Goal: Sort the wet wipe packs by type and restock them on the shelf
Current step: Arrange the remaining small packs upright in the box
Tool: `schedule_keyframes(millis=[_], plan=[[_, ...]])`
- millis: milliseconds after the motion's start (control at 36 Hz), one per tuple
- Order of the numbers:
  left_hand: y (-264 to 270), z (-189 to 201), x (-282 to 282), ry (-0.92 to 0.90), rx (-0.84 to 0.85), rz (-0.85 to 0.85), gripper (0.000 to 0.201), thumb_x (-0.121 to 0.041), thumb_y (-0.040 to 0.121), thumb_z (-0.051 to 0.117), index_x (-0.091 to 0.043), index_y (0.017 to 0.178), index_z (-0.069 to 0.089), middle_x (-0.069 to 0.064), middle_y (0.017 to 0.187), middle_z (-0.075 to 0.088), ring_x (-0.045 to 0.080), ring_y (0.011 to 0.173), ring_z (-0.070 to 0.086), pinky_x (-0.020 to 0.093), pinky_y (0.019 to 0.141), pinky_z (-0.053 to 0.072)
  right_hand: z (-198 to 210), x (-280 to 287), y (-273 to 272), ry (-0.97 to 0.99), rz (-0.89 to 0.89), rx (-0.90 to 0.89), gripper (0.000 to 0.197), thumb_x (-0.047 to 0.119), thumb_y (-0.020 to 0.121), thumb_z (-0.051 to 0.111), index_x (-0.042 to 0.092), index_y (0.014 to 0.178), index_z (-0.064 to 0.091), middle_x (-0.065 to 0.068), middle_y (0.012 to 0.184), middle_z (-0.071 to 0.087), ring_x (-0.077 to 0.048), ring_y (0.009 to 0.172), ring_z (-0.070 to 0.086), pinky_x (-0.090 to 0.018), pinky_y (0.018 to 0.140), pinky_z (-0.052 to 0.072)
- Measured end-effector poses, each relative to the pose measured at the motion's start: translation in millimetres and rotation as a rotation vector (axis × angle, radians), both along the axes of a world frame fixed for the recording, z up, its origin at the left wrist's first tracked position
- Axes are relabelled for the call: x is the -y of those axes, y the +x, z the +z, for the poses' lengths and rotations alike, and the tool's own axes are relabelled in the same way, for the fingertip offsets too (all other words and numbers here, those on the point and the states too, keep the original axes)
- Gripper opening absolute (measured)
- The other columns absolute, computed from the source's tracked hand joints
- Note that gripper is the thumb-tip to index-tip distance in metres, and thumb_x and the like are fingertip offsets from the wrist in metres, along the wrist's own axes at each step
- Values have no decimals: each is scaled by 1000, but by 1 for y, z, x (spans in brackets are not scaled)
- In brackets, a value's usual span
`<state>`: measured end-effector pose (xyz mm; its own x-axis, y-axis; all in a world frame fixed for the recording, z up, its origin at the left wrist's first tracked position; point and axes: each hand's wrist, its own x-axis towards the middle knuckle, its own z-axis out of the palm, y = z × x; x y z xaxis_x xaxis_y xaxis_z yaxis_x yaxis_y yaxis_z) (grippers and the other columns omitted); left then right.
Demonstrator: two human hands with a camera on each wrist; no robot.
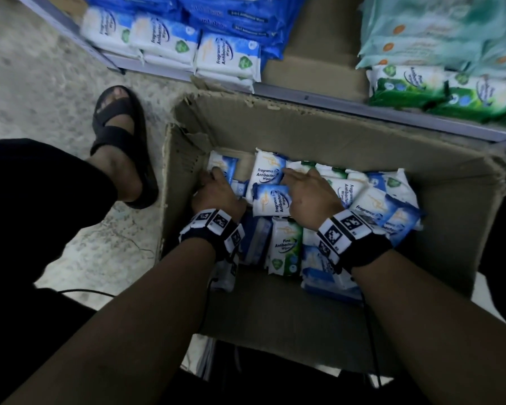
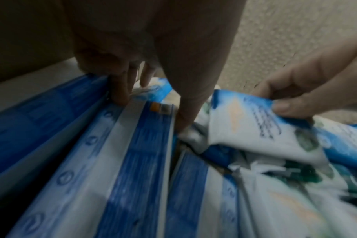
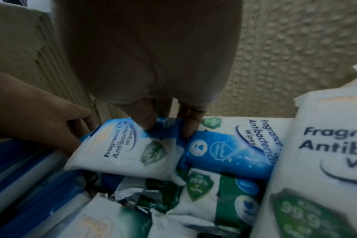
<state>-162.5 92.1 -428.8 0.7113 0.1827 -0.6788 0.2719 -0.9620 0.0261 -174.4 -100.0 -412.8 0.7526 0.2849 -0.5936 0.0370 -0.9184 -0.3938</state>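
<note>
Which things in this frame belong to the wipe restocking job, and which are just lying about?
Part of the job:
- cardboard box of mixed packs
- blue wipe packs in the box
- green pine pack
- shelf with sorted stacks
- left hand and right hand, both in the box

Just there:
- sandal
- floor

Shelf (image 1: pixel 319 97) w/ wipe packs (image 1: pixel 227 58) (blue, green); box (image 1: pixel 333 133) on floor (image 1: pixel 41 92).

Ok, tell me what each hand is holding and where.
The right hand pinches a blue fragrance-free pack at its top edge. The left hand grips upright blue packs by their upper ends.
</note>
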Motion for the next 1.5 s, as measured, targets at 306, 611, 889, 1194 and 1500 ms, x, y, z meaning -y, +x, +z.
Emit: schedule_keyframes(millis=[306,611,889,1194,1500], plan=[[-12,-9,6,-105,169,-182,60,-19,85,66,-35,137,41,4,161,1,34,137,26,48,91,49,2,6,-6,29,-93,8,44,5,75,48,11,118,55,-8,121,60,-33,108,48,-43,92,42],[0,-3,1,-17,101,-112,27,-20,92,57,-10,116,62,17,123,62,36,104,63,38,80,52,16,13,-5,45,-134,-24,42,1,84,50,10,125,53,-10,125,59,-31,114,43,-34,87,35],[-5,32,-14,19,-28,-146,27,-27,90,56,-5,91,70,13,100,70,29,92,67,30,69,50,47,24,-13,71,-250,-50,23,9,92,49,19,112,53,0,94,57,-34,107,49,-40,86,45],[-44,84,0,-465,-122,-56,14,-23,88,73,-13,84,64,3,115,68,14,111,61,2,70,38,96,39,-59,-16,-366,-113,31,11,96,47,14,127,53,-14,116,63,-28,95,57,-28,70,40],[-78,127,46,-717,-131,-121,8,-28,91,70,-23,95,66,-8,88,59,18,91,59,19,66,47,130,76,-119,-97,-594,-63,15,15,100,40,10,108,52,-17,124,59,-31,114,56,-30,78,37]])
